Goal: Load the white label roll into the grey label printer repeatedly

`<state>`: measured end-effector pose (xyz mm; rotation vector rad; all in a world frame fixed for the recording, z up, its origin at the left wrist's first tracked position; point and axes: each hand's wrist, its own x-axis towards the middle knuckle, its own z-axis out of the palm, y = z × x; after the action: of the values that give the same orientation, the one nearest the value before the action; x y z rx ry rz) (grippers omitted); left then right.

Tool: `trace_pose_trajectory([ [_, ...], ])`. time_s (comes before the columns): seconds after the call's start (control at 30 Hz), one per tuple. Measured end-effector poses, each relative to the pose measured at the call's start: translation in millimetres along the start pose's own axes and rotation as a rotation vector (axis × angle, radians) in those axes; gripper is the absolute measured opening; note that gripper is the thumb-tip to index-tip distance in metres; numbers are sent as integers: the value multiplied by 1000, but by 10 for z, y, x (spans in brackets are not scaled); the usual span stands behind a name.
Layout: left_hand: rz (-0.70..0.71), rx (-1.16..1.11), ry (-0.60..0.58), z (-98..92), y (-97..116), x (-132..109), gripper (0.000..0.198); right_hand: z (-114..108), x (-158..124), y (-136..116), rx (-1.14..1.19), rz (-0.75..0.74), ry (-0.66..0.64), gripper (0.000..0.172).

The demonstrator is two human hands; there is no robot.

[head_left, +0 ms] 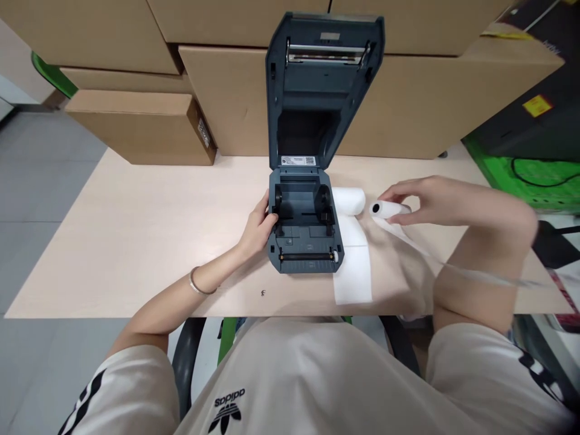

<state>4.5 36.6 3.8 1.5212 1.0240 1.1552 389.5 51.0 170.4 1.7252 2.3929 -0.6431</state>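
Observation:
A dark grey label printer (304, 226) stands on the pale wooden table (136, 241) with its lid (324, 84) swung up; its paper bay is empty. My left hand (257, 226) rests against the printer's left side, fingers curled on its edge. My right hand (423, 199) pinches a thin white paper roll (385, 209) just right of the printer, and a strip of paper (453, 266) trails from it toward the lower right. A fatter white roll (350, 200) lies beside the printer, its loose end (353, 272) spread flat on the table toward me.
Large cardboard boxes (145, 127) are stacked along the back of the table, right behind the printer. A green crate (530, 181) with a black cable sits at the far right. A small dark speck (263, 293) lies near the front edge. Grey floor is at left.

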Motion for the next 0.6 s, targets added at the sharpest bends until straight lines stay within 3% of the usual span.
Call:
trace_pose_trajectory([
  [0.1, -22, 5, 14, -5, -11, 4, 76, 277, 259, 261, -73, 181, -70, 41],
  [0.23, -25, 6, 0, -15, -4, 12, 74, 607, 544, 287, -103, 186, -39, 42],
  [0.33, -16, 3, -1, -16, 7, 12, 73, 628, 546, 281, -107, 157, 3, 51],
  [0.47, -30, 10, 9, -13, 16, 6, 75, 531, 556, 197, -79, 5, 109, 78],
  [0.6, -37, 8, 11, -4, 33, 6, 74, 610, 779, -111, -49, -229, 122, 93],
])
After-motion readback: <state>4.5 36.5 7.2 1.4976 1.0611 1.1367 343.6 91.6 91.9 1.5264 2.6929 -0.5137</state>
